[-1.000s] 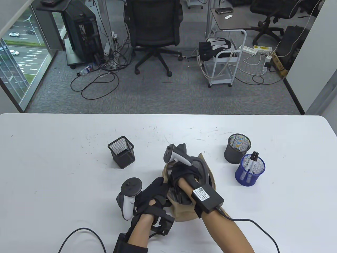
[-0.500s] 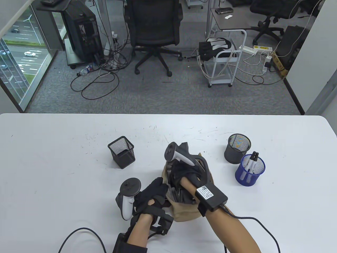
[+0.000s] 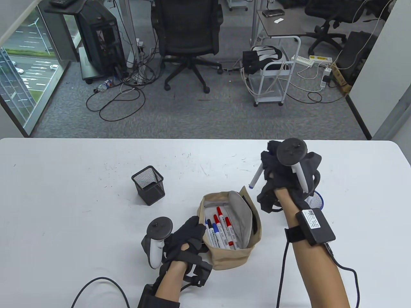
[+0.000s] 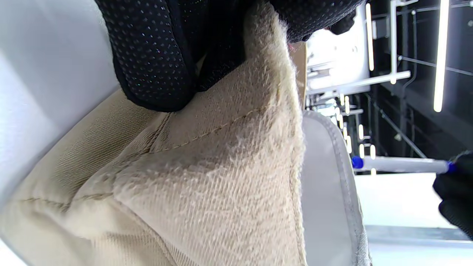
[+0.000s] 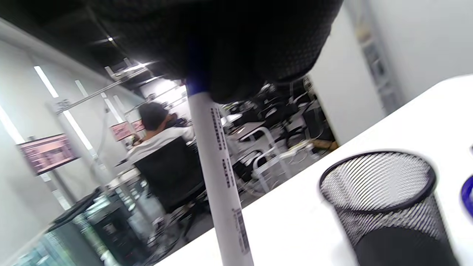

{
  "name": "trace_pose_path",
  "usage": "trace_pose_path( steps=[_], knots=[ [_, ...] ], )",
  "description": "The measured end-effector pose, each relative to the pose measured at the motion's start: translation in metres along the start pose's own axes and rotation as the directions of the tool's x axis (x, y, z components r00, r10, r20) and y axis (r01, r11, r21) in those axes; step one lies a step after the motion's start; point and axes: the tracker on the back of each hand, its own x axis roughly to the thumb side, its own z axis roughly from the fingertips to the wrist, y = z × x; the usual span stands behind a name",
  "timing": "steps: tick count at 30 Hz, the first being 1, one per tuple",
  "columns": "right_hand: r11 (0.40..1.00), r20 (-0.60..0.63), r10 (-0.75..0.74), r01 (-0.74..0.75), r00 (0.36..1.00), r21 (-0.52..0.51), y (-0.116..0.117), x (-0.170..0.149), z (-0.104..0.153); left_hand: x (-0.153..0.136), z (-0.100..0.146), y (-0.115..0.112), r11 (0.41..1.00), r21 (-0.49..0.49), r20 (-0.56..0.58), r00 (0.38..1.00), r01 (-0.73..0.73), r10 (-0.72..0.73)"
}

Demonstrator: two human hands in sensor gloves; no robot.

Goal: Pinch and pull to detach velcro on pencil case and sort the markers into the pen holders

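Right hand (image 3: 282, 179) lifts a blue marker (image 3: 256, 178) over the holders.

The marker is light, stiff and smooth; a pinch near its upper end seems enough. The left hand (image 3: 186, 237) pinches the rim of the soft, open case (image 3: 231, 256) on the table (image 3: 64, 192), which likely sags without support.

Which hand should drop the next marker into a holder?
Right. The right hand already grips a blue marker up near the round holders. The left hand is busy pinching the pencil case rim.
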Motion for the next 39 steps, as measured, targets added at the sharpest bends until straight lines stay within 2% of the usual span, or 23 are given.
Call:
trace_pose_path(
  steps=[4, 8, 10, 13, 14, 18, 22, 26, 31, 36, 39],
  knots=[
    [0.995, -0.077, 0.039, -0.046, 0.996, -0.090, -0.001, -0.024, -0.024, 0.000, 0.001, 0.001, 1.000, 0.002, -0.002, 1.000, -0.005, 0.005],
    [0.973, -0.152, 0.165, -0.186, 0.975, -0.139, 0.009, -0.040, -0.041, 0.000, 0.001, 0.000, 1.000, 0.012, 0.002, 1.000, 0.016, -0.016],
    [0.963, -0.171, 0.217, -0.239, 0.961, -0.121, 0.018, -0.047, -0.049, 0.001, 0.001, -0.001, 1.000, 0.009, 0.004, 1.000, 0.020, -0.020],
    [0.971, -0.190, 0.223, -0.235, 0.956, -0.045, 0.023, -0.052, -0.054, 0.001, 0.000, -0.001, 1.000, 0.003, 0.001, 1.000, 0.017, -0.017],
    [0.974, -0.181, 0.209, -0.221, 0.961, -0.051, 0.022, -0.051, -0.053, 0.001, 0.000, -0.001, 1.000, 0.002, 0.000, 1.000, 0.016, -0.016],
    [0.981, -0.148, 0.189, -0.192, 0.971, -0.004, 0.016, -0.035, -0.043, 0.001, 0.000, -0.001, 1.000, 0.000, 0.001, 1.000, 0.024, -0.024],
    [0.990, 0.002, 0.126, -0.126, 0.992, 0.066, 0.012, -0.001, -0.012, 0.003, 0.001, -0.003, 0.999, 0.007, 0.007, 0.999, 0.045, -0.045],
    [0.970, 0.158, 0.101, -0.133, 0.982, 0.204, 0.021, 0.036, 0.025, 0.002, 0.001, -0.002, 0.999, 0.008, 0.006, 0.999, 0.040, -0.040],
    [0.869, 0.279, 0.090, -0.212, 0.956, 0.447, 0.054, 0.071, 0.065, 0.002, 0.001, -0.002, 0.999, 0.009, 0.005, 0.999, 0.032, -0.032],
    [0.678, 0.303, 0.147, -0.319, 0.941, 0.662, 0.109, 0.080, 0.081, 0.002, 0.001, -0.001, 1.000, 0.010, 0.006, 1.000, 0.029, -0.029],
    [0.580, 0.296, 0.192, -0.352, 0.936, 0.735, 0.145, 0.075, 0.083, 0.002, 0.001, -0.001, 1.000, 0.010, 0.006, 1.000, 0.026, -0.026]
  ],
)
